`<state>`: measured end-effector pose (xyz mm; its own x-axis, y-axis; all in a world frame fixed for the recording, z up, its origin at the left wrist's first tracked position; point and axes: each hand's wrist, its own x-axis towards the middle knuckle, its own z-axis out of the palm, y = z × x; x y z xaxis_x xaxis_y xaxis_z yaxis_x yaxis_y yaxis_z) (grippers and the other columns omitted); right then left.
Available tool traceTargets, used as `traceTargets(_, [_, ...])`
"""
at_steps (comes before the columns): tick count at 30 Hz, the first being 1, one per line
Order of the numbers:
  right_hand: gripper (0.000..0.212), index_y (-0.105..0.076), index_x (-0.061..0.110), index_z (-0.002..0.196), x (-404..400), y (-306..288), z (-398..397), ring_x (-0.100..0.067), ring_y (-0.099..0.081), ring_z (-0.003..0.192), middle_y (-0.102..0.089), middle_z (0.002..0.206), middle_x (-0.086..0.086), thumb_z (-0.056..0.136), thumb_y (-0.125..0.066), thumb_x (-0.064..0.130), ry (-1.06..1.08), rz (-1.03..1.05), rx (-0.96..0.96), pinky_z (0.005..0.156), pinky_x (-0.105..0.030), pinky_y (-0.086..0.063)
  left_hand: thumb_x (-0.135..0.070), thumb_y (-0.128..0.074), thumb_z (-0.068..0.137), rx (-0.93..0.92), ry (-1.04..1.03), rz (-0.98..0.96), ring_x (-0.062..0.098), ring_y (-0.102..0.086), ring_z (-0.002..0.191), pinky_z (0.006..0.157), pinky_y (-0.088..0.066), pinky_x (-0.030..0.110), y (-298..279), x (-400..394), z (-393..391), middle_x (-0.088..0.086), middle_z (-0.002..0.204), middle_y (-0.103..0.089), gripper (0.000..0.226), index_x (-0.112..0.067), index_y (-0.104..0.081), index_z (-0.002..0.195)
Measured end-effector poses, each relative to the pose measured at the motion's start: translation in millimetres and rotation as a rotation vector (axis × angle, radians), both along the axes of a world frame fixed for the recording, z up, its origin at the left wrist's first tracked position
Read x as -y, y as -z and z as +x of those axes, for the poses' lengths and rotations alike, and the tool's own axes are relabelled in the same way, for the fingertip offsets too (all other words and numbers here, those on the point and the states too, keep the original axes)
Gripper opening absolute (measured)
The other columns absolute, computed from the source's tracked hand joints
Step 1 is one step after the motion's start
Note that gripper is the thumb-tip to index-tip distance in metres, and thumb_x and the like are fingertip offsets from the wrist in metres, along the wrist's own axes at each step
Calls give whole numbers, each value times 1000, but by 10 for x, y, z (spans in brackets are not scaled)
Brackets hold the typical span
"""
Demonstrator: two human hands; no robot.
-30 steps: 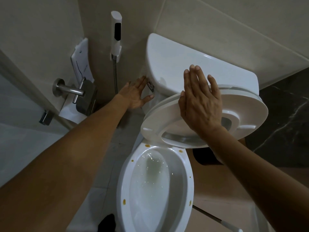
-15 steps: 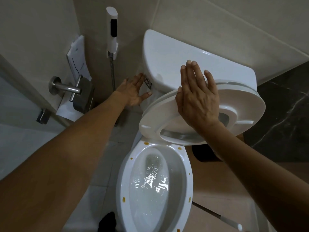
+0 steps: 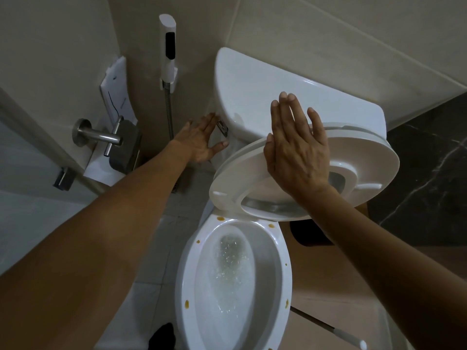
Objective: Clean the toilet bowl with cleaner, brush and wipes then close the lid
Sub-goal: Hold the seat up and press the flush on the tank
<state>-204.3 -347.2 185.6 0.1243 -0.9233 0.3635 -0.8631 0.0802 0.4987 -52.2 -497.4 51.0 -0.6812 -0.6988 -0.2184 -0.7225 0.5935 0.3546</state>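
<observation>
the left hand (image 3: 199, 142), fingers straight, is hiding most of the flush lever (image 3: 222, 127); the flat right hand (image 3: 295, 152) is propping the seat (image 3: 366, 157); water is churning in the bowl (image 3: 283, 279).

You had two hands near one toilet (image 3: 233, 286): left (image 3: 199, 142), right (image 3: 295, 150); one sprayer (image 3: 168, 50) left of it.
</observation>
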Motion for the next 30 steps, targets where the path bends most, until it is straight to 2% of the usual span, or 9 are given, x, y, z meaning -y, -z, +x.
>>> traceTargets(12, [59, -31, 4, 148, -2, -1, 5, -26, -25, 144, -28, 155, -16, 99, -29, 37, -14, -7, 5, 116, -40, -9, -66, -18, 93, 23, 0, -9, 16, 1, 147, 117, 0, 43, -9, -13, -2, 2, 160, 10, 82, -16, 11, 152])
traceTargets(26, [58, -30, 5, 148, -2, -3, 6, -26, -24, 145, -28, 155, -16, 99, -30, 36, -10, -9, -5, 115, -39, -8, -66, -19, 92, 37, 3, -10, 16, 3, 147, 117, -1, 43, -23, -21, -7, 3, 160, 10, 84, -14, 11, 151])
traceTargets(30, [58, -31, 5, 148, -1, 3, 5, -26, -24, 145, -28, 155, -16, 99, -31, 36, -12, -15, 2, 116, -37, -3, -67, -18, 92, 45, 2, -3, 15, 4, 147, 117, 0, 43, -10, -13, -11, 3, 160, 11, 85, -14, 12, 151])
